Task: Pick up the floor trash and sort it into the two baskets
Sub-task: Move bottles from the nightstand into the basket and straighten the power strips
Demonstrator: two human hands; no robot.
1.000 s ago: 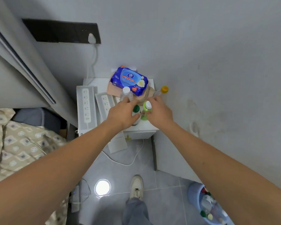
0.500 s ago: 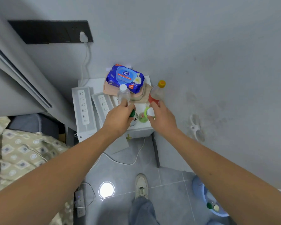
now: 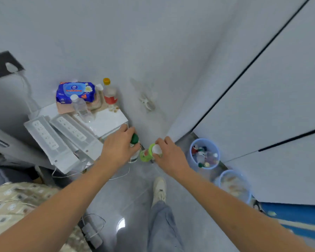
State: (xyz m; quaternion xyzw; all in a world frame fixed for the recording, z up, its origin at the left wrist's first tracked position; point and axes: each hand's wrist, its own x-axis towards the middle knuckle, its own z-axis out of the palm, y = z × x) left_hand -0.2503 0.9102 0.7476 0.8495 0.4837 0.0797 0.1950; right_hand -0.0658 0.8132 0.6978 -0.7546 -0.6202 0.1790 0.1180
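Midway through sorting: left hand [image 3: 119, 150] wrapped round a green-capped bottle [image 3: 134, 142], right hand [image 3: 171, 154] gripping a lime-green bottle [image 3: 147, 155]. Both carried above floor, not yet binned. Near basket [image 3: 204, 153] already holding bottles (far basket [image 3: 234, 184] perhaps scraps, blurred).

The left hand [image 3: 119, 149] grips a bottle with a dark green cap [image 3: 134, 138]; the right hand [image 3: 169, 154] holds a lime-green bottle [image 3: 146, 155] capped white. Both baskets [image 3: 193, 151] are pale blue, the wipes pack [image 3: 75, 91] deep blue, and the bedding [image 3: 16, 202] beige with grey squares.
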